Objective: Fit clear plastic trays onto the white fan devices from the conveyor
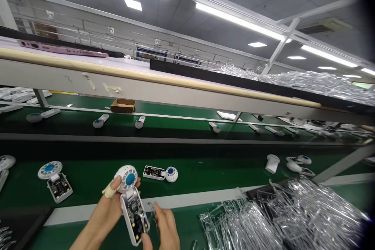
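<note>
My left hand (109, 207), with a pale wrap on one finger, grips a white handheld fan (127, 203) near its round, blue-centred head. The fan's handle is open at the front and shows a dark circuit board (135, 215). At the lower right of that handle is my right hand (166, 228), fingers closed on a thin clear plastic piece (151, 208). That piece is partly hidden by the fingers, and its full shape cannot be made out. Just behind, another open fan (154, 172) lies on the green belt (205, 175).
More open fans (58, 187) lie on the belt to the left, and others (272, 163) to the right. Clear plastic parts (252, 222) are heaped at lower right. A black tray (26, 222) sits lower left. A raised shelf (140, 82) crosses behind, above a small cardboard box (123, 106).
</note>
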{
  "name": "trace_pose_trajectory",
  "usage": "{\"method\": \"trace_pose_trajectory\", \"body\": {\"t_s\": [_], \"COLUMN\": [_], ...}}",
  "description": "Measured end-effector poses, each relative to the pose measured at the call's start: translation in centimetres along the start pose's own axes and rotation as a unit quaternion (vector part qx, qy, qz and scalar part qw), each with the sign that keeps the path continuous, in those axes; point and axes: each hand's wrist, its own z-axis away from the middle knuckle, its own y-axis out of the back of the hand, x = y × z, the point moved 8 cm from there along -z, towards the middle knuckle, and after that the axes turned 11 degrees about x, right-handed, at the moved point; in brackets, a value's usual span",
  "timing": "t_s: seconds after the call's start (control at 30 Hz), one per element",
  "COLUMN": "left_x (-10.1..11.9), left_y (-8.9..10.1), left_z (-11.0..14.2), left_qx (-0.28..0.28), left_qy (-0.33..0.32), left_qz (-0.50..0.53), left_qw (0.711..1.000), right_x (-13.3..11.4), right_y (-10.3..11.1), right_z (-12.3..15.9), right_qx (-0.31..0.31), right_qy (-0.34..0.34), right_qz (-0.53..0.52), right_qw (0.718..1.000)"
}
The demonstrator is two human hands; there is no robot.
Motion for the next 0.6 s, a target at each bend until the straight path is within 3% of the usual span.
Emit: {"method": "trace_pose_trajectory", "body": {"t_s": [0.1,0.17,0.33,0.43,0.6], "left_x": [-2.0,-2.6,-2.3,-2.1,-2.6], "left_y": [-1.7,-2.5,-2.8,-3.0,-3.0], "left_z": [2.5,3.7,4.6,4.6,5.5], "left_qx": [-0.034,-0.042,-0.006,-0.015,-0.050], "left_qy": [0.029,0.027,0.016,0.003,-0.052], "left_qz": [0.021,0.015,0.023,0.033,-0.126], "left_qw": [0.999,0.999,1.000,0.999,0.989], "right_x": [-3.0,-3.8,-2.9,-1.8,-3.1], "right_y": [-0.5,-0.8,-1.2,-0.9,1.1], "right_z": [-1.7,-1.8,-0.1,0.1,-1.4], "right_qx": [0.009,0.007,-0.012,-0.046,-0.055], "right_qy": [0.045,0.042,0.027,0.003,0.054], "right_qz": [0.022,0.047,0.090,0.096,0.041], "right_qw": [0.999,0.998,0.995,0.994,0.996]}}
